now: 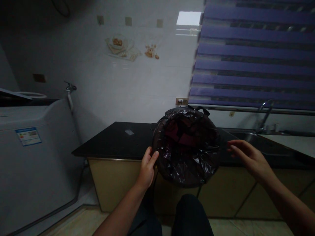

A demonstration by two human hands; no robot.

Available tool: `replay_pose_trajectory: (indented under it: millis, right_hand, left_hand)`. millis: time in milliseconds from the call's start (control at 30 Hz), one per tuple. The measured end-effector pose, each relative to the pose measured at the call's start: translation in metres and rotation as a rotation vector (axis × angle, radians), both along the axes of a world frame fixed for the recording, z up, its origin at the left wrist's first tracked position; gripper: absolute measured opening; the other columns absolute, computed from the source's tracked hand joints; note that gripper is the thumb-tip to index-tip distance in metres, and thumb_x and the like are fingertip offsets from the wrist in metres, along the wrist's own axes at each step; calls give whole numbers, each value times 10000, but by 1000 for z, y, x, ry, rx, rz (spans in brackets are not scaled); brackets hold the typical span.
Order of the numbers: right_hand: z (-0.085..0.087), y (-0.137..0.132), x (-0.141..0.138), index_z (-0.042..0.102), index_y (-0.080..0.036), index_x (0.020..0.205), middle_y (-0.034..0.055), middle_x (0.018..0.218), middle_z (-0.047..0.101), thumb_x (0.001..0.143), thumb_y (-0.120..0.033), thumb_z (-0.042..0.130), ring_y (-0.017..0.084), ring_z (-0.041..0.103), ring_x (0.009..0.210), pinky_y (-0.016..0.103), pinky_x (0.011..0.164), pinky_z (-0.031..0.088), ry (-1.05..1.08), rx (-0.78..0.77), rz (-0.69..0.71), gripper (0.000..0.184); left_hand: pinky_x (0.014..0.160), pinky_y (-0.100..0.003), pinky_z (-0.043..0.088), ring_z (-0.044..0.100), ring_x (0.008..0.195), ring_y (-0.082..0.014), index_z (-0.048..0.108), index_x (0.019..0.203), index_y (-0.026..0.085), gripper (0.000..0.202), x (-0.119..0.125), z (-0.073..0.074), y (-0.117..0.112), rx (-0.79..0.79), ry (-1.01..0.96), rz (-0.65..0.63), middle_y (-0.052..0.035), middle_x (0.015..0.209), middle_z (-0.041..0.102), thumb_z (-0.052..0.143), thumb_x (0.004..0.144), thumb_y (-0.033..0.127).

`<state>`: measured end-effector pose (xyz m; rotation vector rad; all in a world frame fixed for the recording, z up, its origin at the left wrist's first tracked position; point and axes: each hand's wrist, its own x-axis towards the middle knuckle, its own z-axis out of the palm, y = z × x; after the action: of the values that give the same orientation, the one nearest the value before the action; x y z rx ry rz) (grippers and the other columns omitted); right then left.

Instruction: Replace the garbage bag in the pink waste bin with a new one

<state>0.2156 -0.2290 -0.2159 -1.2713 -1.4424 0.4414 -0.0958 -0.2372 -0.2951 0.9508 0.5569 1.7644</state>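
Dark-trousered knees (190,214) are seen nearest, at the bottom of the view. Just above them, a round dark-red bin (178,134) is held up at the person's front, before the counter edge, with a glossy black plastic bag (197,167) lying inside it and lapped over its rim. The bag is seen fitted around the whole visible rim, with creases left in it and a black loop handle (200,110) standing at the far side. The bin's open mouth is tipped toward the camera; its outline is round, so no long axis is shown across the opening, and its depth runs away from the viewer.

The left hand (147,168) is curled against the bin's lower left edge, but whether it is firmly closed on the bin cannot be told. The right hand (251,159) is held wide open, well apart from the bin, with nothing in it.

Beyond, a black stone countertop (110,141) is set over beige cabinet doors (223,193). A white washing machine (36,157) stands to the left, a steel sink tap (265,114) to the right, and a purple striped blind (246,55) hangs against the white tiled wall (130,85).
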Motion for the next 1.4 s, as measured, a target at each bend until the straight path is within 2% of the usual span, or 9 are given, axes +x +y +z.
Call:
replay_pose_trajectory:
  millis: [133,233,433,633,967,1200,1400]
  right_hand:
    - [11,-6,-10,613,-231,782,81,797,640,528,-728,661,214,605,713,326,607,515,-106,0,32,560]
    - [14,-7,-17,630,-221,769,72,770,656,554,-751,623,213,615,718,345,661,515,-203,-16,80,572]
    - [13,-9,-32,636,-205,824,77,819,683,687,-655,582,215,629,771,329,687,504,-326,-39,195,473]
    - [13,-4,-43,633,-190,867,73,850,680,770,-542,532,197,623,779,299,685,486,-428,-26,282,379]
    - [18,6,-68,635,-179,860,61,854,678,818,-416,497,170,621,762,263,662,476,-580,0,378,278]
    - [11,19,-77,645,-174,889,59,885,681,840,-350,490,172,624,792,274,700,472,-700,22,415,240]
    - [5,24,-87,636,-167,893,59,886,677,842,-306,497,166,624,794,277,713,475,-673,7,466,203]
  left_hand:
    - [649,-232,413,554,682,-132,609,873,195,228,1,0,0,3,13,-26,19,721,608,705,745,357]
    - [653,-230,417,553,690,-131,608,884,192,232,0,0,0,6,18,-23,17,738,609,706,747,352]
    - [639,-221,407,550,684,-129,614,891,185,251,-1,-1,1,0,21,10,22,711,596,723,730,344]
    - [686,-226,428,565,730,-135,625,897,189,243,0,0,-1,4,10,-8,12,758,618,724,728,333]
    - [678,-225,425,563,715,-130,614,877,186,251,-1,-2,-2,-22,-12,-3,18,747,612,742,707,319]
    - [687,-232,435,582,729,-137,618,859,183,266,0,2,-2,-22,-3,1,5,763,638,748,696,348]
    - [701,-237,440,594,738,-139,615,877,187,279,1,4,-4,-43,-23,-2,3,794,653,754,688,338]
